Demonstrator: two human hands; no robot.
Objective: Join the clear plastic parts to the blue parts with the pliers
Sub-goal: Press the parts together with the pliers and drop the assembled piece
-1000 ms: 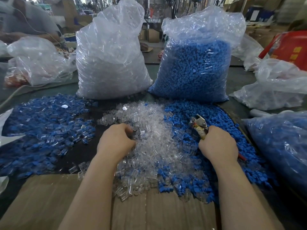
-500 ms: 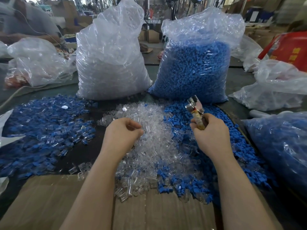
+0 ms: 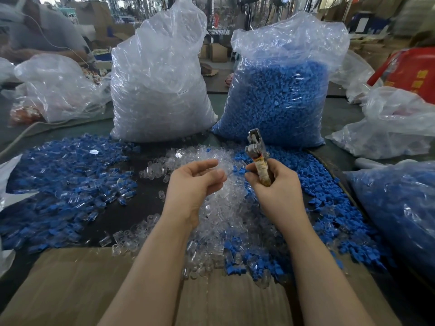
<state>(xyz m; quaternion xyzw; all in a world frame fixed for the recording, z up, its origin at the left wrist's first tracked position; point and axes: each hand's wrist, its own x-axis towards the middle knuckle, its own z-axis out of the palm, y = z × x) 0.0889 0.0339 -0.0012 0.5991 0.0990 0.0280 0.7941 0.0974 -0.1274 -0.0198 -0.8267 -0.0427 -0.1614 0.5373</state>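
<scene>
Right hand (image 3: 277,184) grips pliers (image 3: 257,156); left hand (image 3: 195,182) loosely curled.

Two tall bags walled off the far side: the bag of clear parts (image 3: 160,85) and the bag of blue parts (image 3: 280,100), touching or nearly so at the base, as far as I could tell. A heap of joined pieces (image 3: 63,184) covered the left of the tabletop (image 3: 138,205); a dark bare strip ran between it and the clear pile (image 3: 223,208). Loose blue parts (image 3: 329,208) crowded the right, hemmed by another blue-filled bag (image 3: 404,212). Nearest, flat cardboard (image 3: 77,285) lay open for passage. Both hands hung above the piles.
</scene>
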